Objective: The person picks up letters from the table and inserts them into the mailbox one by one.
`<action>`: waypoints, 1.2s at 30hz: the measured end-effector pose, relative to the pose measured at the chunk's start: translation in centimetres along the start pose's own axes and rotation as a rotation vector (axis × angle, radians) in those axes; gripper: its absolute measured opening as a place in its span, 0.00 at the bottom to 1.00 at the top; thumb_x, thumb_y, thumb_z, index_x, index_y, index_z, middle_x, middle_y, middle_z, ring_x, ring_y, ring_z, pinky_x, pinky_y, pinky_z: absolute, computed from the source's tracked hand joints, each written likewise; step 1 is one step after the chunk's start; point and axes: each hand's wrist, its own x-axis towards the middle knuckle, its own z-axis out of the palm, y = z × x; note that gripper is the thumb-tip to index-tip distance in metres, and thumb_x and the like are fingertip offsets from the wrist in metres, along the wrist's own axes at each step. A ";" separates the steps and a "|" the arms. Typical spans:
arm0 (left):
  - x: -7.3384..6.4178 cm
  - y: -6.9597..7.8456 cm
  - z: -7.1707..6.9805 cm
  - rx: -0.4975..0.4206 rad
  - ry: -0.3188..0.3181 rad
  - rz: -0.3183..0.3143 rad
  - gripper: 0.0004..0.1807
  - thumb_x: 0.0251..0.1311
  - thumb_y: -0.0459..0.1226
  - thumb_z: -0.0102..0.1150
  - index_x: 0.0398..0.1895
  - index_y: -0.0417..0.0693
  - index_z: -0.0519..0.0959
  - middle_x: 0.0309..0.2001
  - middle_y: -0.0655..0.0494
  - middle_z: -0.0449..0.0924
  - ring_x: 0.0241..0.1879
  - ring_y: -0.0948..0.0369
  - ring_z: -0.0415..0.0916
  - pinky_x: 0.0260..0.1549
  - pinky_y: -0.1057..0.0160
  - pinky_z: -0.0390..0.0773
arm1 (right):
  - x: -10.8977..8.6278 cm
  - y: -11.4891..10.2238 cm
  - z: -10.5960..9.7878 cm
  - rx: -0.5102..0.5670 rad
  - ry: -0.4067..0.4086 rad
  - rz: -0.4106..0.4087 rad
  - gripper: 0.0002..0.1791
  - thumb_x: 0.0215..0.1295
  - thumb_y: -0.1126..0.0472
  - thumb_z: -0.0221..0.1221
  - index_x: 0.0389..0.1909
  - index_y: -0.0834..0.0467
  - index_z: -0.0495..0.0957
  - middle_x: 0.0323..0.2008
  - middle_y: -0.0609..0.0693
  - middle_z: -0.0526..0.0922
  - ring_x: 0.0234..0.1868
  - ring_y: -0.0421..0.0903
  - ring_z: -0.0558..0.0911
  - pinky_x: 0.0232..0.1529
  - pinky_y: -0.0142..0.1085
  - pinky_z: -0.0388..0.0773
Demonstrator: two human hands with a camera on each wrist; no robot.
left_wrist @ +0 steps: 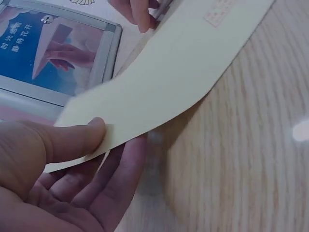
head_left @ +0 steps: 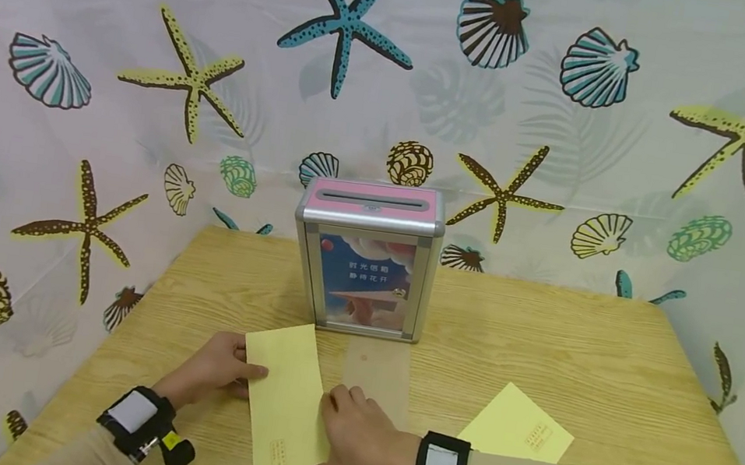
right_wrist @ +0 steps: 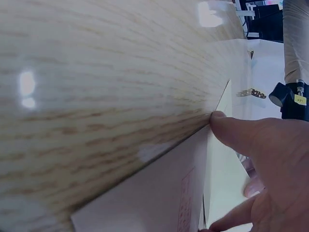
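A pale yellow envelope [head_left: 285, 410] with a small red printed block is tilted up at its far end, over the table in front of a letter box. My left hand [head_left: 224, 366] pinches its upper left edge, thumb on top and fingers underneath. In the left wrist view, the envelope [left_wrist: 145, 92] bends along its length. My right hand [head_left: 362, 439] grips the opposite long edge, its thumb [right_wrist: 236, 133] near the lower corner and its fingers farther up. Part of the right hand's grip is hidden in the head view.
A silver-framed letter box [head_left: 366, 279] with a pink slotted top stands at the table's back. Another yellow envelope [head_left: 517, 424] lies at the right, partly behind my right forearm. A pale brown flat rectangle [head_left: 385, 376] shows before the box. Patterned cloth [head_left: 388, 117] hangs behind.
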 end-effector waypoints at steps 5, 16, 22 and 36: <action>0.0 0.5 -0.9 -0.044 0.011 0.050 0.27 0.60 0.33 0.64 0.59 0.29 0.69 0.43 0.41 0.84 0.38 0.49 0.84 0.35 0.55 0.85 | -0.1 0.3 -0.3 0.006 0.016 0.036 0.56 0.53 0.31 0.63 0.68 0.70 0.60 0.55 0.59 0.73 0.50 0.49 0.71 0.47 0.40 0.76; -0.9 2.2 -2.6 -0.100 0.101 0.250 0.30 0.62 0.39 0.65 0.63 0.35 0.68 0.51 0.44 0.81 0.44 0.53 0.82 0.41 0.55 0.84 | 0.6 1.7 -1.2 0.389 0.108 0.020 0.08 0.67 0.56 0.59 0.30 0.53 0.73 0.17 0.39 0.68 0.18 0.34 0.67 0.17 0.26 0.63; -1.6 3.8 -2.6 -0.084 0.092 0.362 0.28 0.64 0.38 0.62 0.64 0.36 0.67 0.52 0.46 0.81 0.45 0.53 0.82 0.41 0.56 0.84 | 0.8 2.0 -1.7 0.519 0.151 -0.011 0.16 0.70 0.59 0.56 0.21 0.52 0.69 0.14 0.39 0.64 0.14 0.31 0.62 0.14 0.24 0.57; -2.5 6.8 0.8 0.243 0.024 0.480 0.23 0.58 0.33 0.66 0.58 0.47 0.75 0.46 0.46 0.83 0.41 0.55 0.82 0.35 0.58 0.84 | 0.9 3.2 -5.0 0.563 0.408 -0.073 0.11 0.74 0.55 0.53 0.29 0.50 0.74 0.24 0.42 0.81 0.19 0.32 0.72 0.19 0.24 0.67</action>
